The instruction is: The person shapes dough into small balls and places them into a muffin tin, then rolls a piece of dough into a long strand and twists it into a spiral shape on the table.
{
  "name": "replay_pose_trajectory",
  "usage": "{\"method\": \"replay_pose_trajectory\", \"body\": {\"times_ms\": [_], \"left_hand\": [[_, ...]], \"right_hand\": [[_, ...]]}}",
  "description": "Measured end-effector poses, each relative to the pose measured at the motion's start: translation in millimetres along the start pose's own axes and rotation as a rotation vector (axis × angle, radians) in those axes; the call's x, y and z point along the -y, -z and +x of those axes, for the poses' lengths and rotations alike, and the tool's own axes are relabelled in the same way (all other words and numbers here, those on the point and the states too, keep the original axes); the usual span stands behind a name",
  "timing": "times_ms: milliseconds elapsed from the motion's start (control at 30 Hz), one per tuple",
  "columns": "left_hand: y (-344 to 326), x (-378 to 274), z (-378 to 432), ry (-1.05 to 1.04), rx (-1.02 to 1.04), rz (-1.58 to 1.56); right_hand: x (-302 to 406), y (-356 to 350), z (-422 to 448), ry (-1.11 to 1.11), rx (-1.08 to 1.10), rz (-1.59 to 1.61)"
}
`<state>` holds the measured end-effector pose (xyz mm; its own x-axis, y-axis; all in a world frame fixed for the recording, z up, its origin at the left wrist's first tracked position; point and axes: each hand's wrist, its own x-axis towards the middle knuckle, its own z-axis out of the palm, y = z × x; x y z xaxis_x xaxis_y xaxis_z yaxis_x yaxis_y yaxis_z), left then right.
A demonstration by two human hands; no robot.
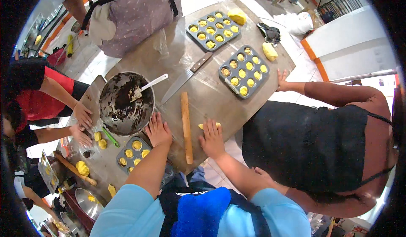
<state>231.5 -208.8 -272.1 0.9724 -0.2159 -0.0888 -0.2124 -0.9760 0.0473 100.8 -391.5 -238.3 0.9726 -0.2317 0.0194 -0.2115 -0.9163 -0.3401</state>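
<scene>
Under the fingers of my right hand (213,140) is a small flattened piece of yellow dough (200,126), pressed on the table (171,122). My left hand (159,130) lies flat with fingers apart beside a large metal bowl (127,103) smeared with dark filling; it holds nothing. A white-handled spatula (154,82) rests in that bowl. Between my hands lies a wooden rolling pin (186,127). Beyond it is a large knife with a wooden handle (179,84). A muffin tin (141,140) with yellow dough cups is partly hidden by my left forearm.
Two filled muffin tins (221,73) (190,35) stand farther back, near yellow dough lumps (270,51). A co-worker's hands (83,115) are at the left, near a green-handled tool (110,137) and another rolling pin (74,168). A person in a black apron (301,145) leans on the right edge.
</scene>
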Motion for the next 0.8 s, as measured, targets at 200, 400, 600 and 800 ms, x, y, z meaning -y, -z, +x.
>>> {"method": "replay_pose_trajectory", "body": {"times_ms": [200,400,600,800], "left_hand": [[4,-13,-1,-0.040,0.004,-0.072],[-1,1,-1,-0.020,0.009,-0.047],[5,-7,-2,-0.004,0.049,-0.057],[0,-10,1,-0.039,-0.003,-0.062]], "right_hand": [[-45,7,144,0.002,-0.256,-0.141],[-24,-7,43,0.093,0.001,-0.015],[-23,-15,-15,0.063,-0.030,0.008],[-48,15,174,-0.046,-0.199,-0.163]]}}
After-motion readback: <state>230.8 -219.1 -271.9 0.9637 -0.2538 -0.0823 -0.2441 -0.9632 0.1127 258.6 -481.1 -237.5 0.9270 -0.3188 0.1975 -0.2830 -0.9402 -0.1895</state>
